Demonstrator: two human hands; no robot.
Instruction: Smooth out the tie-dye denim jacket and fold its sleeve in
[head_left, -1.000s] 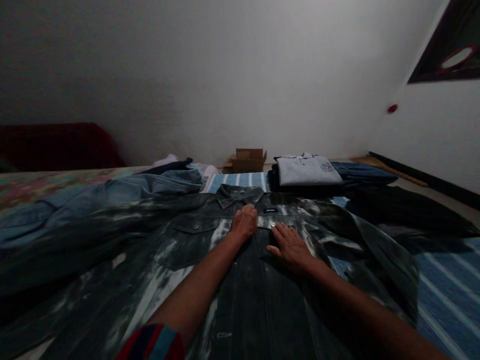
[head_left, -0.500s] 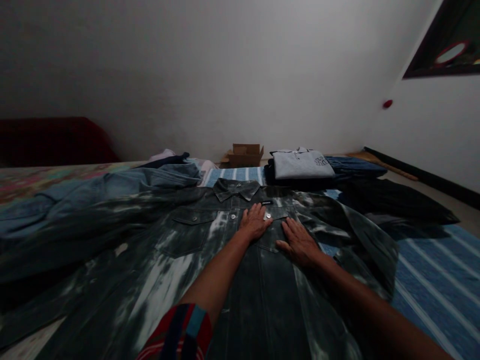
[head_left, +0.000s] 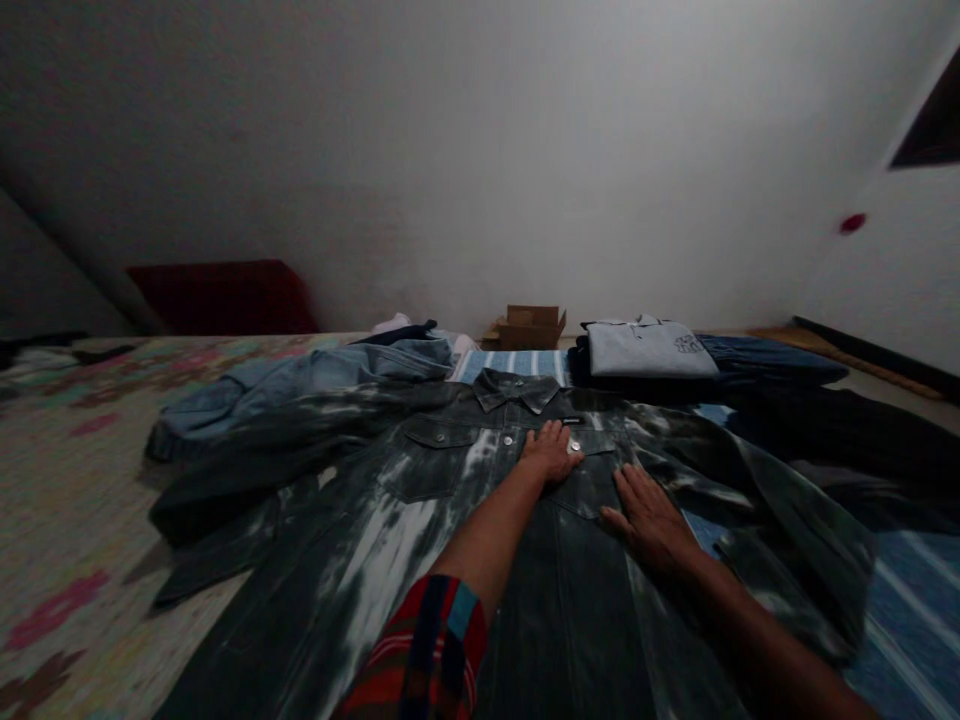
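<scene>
A dark grey denim jacket with whitish bleached streaks lies spread out, front side up, its collar at the far end and both sleeves out to the sides. My left hand rests flat on the chest by the pocket flap and its metal button, fingers stretched. To the right of it and a little nearer, my right hand lies on the chest pocket's outer side, fingers extended and thumb apart. Neither hand grips the cloth.
Light blue jeans lie crumpled behind the left sleeve. A grey folded hoodie tops a dark pile at the back right, beside folded jeans and black clothes. An open cardboard box stands near the wall. Floral cloth spreads leftward.
The view has turned left, so everything appears shifted right and more floral cloth shows. Both hands keep nearly the same places on the jacket.
</scene>
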